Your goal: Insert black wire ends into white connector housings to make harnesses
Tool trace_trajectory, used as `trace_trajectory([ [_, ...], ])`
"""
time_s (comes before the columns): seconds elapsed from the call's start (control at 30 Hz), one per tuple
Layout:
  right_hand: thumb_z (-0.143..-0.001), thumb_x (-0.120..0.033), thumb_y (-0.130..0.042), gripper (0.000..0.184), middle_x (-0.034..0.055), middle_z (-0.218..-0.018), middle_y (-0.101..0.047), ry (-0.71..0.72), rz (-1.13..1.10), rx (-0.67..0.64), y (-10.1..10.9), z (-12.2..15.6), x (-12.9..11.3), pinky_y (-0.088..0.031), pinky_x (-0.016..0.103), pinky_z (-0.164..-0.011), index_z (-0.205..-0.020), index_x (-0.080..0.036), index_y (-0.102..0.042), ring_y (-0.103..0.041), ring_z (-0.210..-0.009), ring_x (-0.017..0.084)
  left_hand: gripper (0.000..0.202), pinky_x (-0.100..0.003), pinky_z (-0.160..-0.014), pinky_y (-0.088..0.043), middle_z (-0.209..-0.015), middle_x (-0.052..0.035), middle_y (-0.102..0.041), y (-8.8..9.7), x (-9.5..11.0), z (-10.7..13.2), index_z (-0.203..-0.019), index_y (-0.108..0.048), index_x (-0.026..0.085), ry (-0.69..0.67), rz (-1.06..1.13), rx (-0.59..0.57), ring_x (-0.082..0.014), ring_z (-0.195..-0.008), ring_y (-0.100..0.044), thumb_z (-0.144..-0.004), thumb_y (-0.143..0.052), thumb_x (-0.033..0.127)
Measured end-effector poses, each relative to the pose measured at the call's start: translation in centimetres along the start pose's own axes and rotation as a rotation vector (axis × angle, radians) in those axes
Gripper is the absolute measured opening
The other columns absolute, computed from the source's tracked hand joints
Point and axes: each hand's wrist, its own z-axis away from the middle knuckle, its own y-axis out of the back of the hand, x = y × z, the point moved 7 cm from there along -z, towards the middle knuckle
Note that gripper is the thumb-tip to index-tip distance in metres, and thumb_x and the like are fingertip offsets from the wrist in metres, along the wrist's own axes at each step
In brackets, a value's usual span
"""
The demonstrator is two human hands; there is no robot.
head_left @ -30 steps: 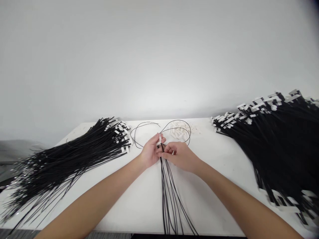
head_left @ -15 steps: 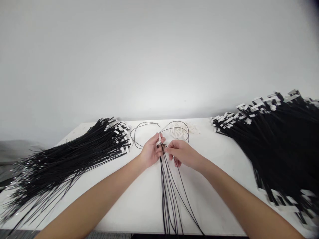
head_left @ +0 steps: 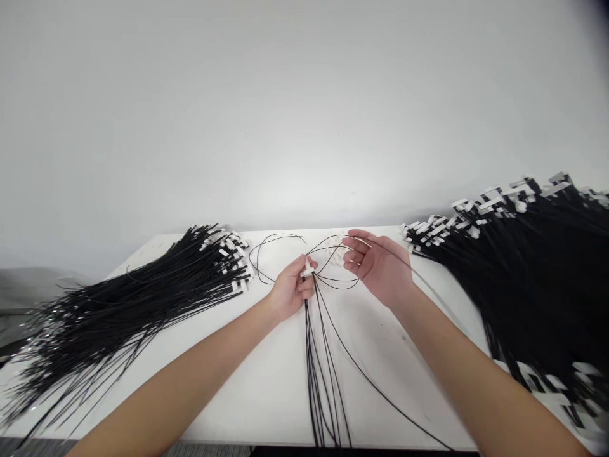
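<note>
My left hand (head_left: 289,292) is closed around a white connector piece (head_left: 308,269) and the upper end of a bunch of thin black wires (head_left: 311,355). The wires hang down from it toward the table's front edge. To the right, my right hand (head_left: 380,266) is raised with fingers apart and slightly curled. One thin black wire runs across its fingers and trails off to the right, blurred. Looped black wires (head_left: 340,287) stretch between the connector and the right fingertips. Another loop of wire (head_left: 257,260) lies behind the left hand.
A pile of small white pieces (head_left: 335,252) lies on the white table (head_left: 257,374), partly behind my right hand. At left lies a large bundle of black wires (head_left: 143,298) with white ends. A bigger heap of black wires (head_left: 537,266) with white ends covers the right side.
My right hand has moved up and right away from the connector, and its fingers have spread. A wire now stretches across it. The left hand stays nearly in place.
</note>
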Motion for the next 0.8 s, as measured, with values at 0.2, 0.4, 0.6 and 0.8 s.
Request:
trace_trajectory([
  [0.2,-0.074,-0.028,-0.056,0.017,-0.0012,-0.071,-0.056,0.175,-0.05,0.273,2.4,-0.4,-2.0,-0.046,0.023,-0.052,-0.085,-0.015,-0.059,-0.052,-0.055,0.009,0.025,-0.015,-0.034,-0.015,-0.077,0.0037,-0.044,0.3,-0.1,-0.2,-0.081,-0.051,0.017,-0.013,-0.034,-0.017,0.0004,-0.04,-0.022,-0.077,-0.057,0.04],
  [0.4,-0.084,-0.027,-0.047,0.017,-0.0058,-0.053,-0.037,0.383,-0.129,0.533,5.5,-0.4,-4.4,-0.039,0.018,-0.043,-0.074,-0.015,-0.053,-0.039,-0.043,0.004,0.024,-0.015,-0.035,-0.013,-0.07,0.0037,-0.039,0.2,0.1,0.0,-0.082,-0.054,0.015,-0.039,-0.087,-0.029,0.0006,-0.04,-0.021,-0.077,-0.057,0.039],
  [0.6,-0.079,-0.021,-0.055,0.012,-0.0043,-0.069,-0.049,0.497,-0.165,0.525,6.0,-0.2,-6.8,-0.046,0.015,-0.054,-0.09,-0.016,-0.057,-0.047,-0.055,0.001,0.025,-0.014,-0.034,-0.013,-0.081,0.0026,-0.046,0.0,0.2,0.2,-0.087,-0.056,0.016,-0.06,-0.083,-0.001,0.0022,-0.04,-0.022,-0.074,-0.061,0.036],
  [0.8,-0.068,-0.024,-0.064,0.029,-0.0061,-0.057,-0.042,0.286,0.279,0.152,2.0,-0.1,-5.2,-0.019,0.017,-0.035,-0.096,-0.02,-0.064,-0.026,-0.039,0.001,0.028,-0.014,-0.034,-0.014,-0.083,0.0021,-0.048,0.2,0.2,0.0,-0.091,-0.057,0.015,-0.071,-0.083,0.028,0.0033,-0.039,-0.021,-0.072,-0.065,0.035],
])
